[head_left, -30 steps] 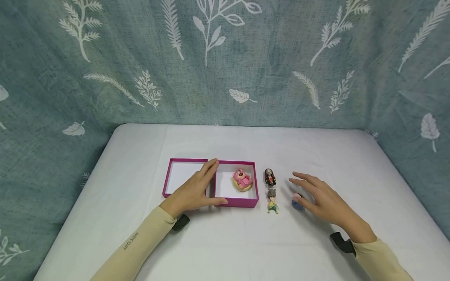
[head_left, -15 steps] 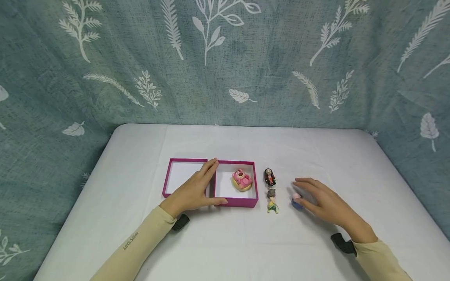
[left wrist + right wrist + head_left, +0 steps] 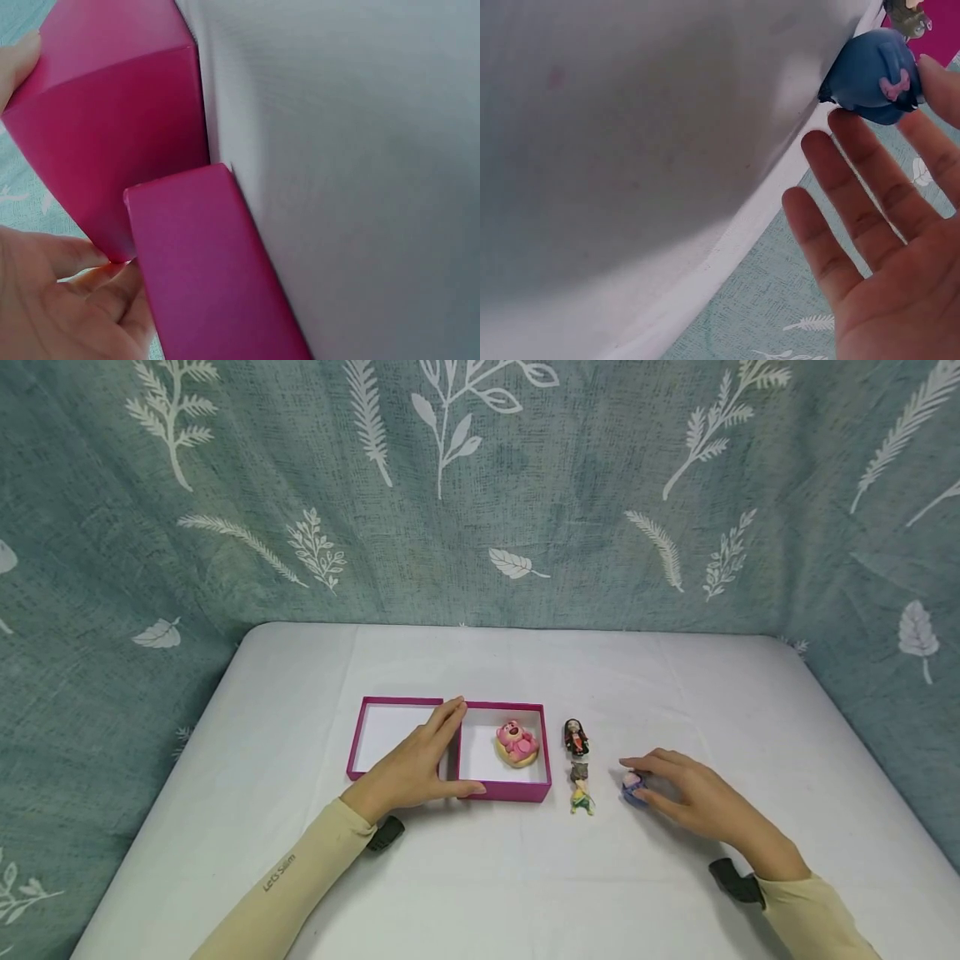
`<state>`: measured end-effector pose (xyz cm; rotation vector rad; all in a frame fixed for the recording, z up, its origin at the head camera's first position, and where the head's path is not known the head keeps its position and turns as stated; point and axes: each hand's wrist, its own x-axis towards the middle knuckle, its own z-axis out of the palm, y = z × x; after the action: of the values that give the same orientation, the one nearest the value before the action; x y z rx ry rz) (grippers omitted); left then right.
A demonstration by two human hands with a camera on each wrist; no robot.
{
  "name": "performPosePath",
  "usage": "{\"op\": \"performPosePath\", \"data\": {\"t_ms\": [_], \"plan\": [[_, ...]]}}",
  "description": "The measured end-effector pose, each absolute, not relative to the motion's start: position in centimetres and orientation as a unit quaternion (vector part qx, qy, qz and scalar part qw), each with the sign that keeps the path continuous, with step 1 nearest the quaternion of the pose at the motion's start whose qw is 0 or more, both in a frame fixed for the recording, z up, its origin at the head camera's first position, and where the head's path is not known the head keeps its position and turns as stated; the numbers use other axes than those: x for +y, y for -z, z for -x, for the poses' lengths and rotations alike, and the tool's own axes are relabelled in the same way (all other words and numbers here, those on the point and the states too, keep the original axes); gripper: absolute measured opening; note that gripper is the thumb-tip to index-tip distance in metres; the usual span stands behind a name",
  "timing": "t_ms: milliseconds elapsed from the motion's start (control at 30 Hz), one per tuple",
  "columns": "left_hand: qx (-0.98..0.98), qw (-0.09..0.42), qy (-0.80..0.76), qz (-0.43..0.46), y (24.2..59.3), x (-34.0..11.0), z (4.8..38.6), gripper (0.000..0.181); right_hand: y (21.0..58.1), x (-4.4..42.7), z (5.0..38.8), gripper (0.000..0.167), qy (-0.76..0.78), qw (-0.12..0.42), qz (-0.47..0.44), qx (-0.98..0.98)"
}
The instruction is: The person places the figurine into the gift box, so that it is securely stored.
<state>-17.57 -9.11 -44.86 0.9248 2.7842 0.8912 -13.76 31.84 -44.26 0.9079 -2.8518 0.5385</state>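
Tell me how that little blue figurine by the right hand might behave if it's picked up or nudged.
The blue figurine looks solidly molded, so it would probably stay stiff when pinched. Its smooth, slightly shiny surface may feel a bit slippery. Its rounded body suggests it could roll or tip if pushed.

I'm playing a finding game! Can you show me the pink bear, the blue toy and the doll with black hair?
Pink bear (image 3: 517,744): head view, middle of its body.
Blue toy (image 3: 871,71): right wrist view, its rounded blue side.
Doll (image 3: 576,740): head view, its chest.
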Motion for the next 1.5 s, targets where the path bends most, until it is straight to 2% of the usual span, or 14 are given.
{"op": "performPosePath", "data": {"t_ms": [200,600,900,1333,1500], "plan": [[0.907,0.035,-0.288,-0.304,44.95,-9.1,17.62,0.116,44.12,31.63,13.79,0.035,-0.185,0.046,-0.313,-0.931],[0.907,0.04,-0.292,-0.302,45.0,-9.1,17.65,0.116,44.31,31.8,13.83,0.037,-0.178,0.032,-0.307,-0.934],[0.904,0.037,-0.298,-0.305,45.08,-9.14,17.67,0.115,43.89,31.59,13.98,0.036,-0.17,-0.002,-0.3,-0.939],[0.906,0.045,-0.293,-0.302,45.05,-9.13,17.66,0.116,43.91,32.04,14.12,0.035,-0.199,-0.006,-0.298,-0.934],[0.907,0.042,-0.292,-0.302,44.89,-9.13,17.62,0.116,43.82,32.16,14.22,0.037,-0.212,-0.03,-0.293,-0.932]]}}
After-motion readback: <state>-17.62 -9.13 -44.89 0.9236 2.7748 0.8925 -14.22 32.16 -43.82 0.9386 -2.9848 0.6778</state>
